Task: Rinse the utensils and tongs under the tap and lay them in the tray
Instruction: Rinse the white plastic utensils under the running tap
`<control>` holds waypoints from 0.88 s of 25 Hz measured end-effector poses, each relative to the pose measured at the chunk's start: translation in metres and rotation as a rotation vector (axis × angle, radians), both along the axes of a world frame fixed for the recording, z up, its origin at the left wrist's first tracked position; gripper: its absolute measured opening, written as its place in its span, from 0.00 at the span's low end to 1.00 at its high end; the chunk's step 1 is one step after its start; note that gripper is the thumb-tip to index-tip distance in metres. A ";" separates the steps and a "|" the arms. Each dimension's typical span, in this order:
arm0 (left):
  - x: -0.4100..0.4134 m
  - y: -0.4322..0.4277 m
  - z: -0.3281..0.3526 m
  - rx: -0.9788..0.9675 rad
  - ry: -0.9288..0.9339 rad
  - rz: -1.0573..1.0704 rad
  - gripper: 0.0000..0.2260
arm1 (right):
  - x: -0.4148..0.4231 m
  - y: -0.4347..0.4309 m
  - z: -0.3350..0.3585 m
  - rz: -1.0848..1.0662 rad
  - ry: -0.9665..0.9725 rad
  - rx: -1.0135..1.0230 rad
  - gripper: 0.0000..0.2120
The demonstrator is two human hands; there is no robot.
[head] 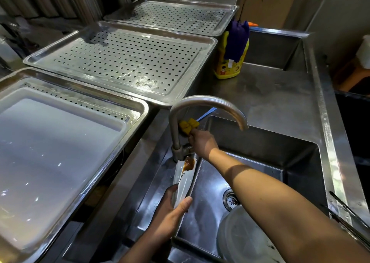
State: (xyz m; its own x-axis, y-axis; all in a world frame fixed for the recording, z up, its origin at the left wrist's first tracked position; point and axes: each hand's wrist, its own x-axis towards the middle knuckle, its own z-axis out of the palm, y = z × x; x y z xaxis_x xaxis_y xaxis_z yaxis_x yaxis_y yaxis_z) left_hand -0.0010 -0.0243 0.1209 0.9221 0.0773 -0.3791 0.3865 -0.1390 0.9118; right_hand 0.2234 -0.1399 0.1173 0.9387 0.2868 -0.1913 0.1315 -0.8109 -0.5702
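Head cam: left grip (170, 212) clenched on white utensil (185, 174), its sauce-smeared tip by tap (200, 101) base, at sink (260, 142) left rim. Right grip (202, 142) at tap stem beside yellow sponge (189, 125), fingers curled, can't tell on what. Perforated tray (120, 62) behind.

White utensil (184, 182) smeared brown, yellow sponge (189, 125), yellow bottle (228, 70), perhaps purple cloth (237, 40)

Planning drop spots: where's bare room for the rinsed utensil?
Bare: middle perforated tray and far perforated tray, beyond the tray with the white insert. Crowded: tap base, with yellow sponge, right hand, and sauced utensil in left hand.
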 end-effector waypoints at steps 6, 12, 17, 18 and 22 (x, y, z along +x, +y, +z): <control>0.002 0.004 -0.001 0.057 0.015 -0.009 0.27 | -0.004 -0.005 -0.007 -0.028 -0.045 0.075 0.13; 0.007 0.007 0.000 0.068 0.055 -0.052 0.19 | -0.010 -0.007 -0.010 -0.047 -0.084 0.134 0.12; 0.010 0.007 -0.002 0.008 0.034 -0.025 0.20 | -0.011 -0.008 -0.008 -0.038 -0.113 0.144 0.11; 0.010 0.006 -0.002 -0.004 0.029 -0.020 0.20 | -0.012 -0.008 -0.008 -0.035 -0.112 0.146 0.11; 0.009 0.004 0.000 -0.015 0.006 -0.013 0.23 | -0.013 -0.009 -0.007 -0.044 -0.098 0.153 0.13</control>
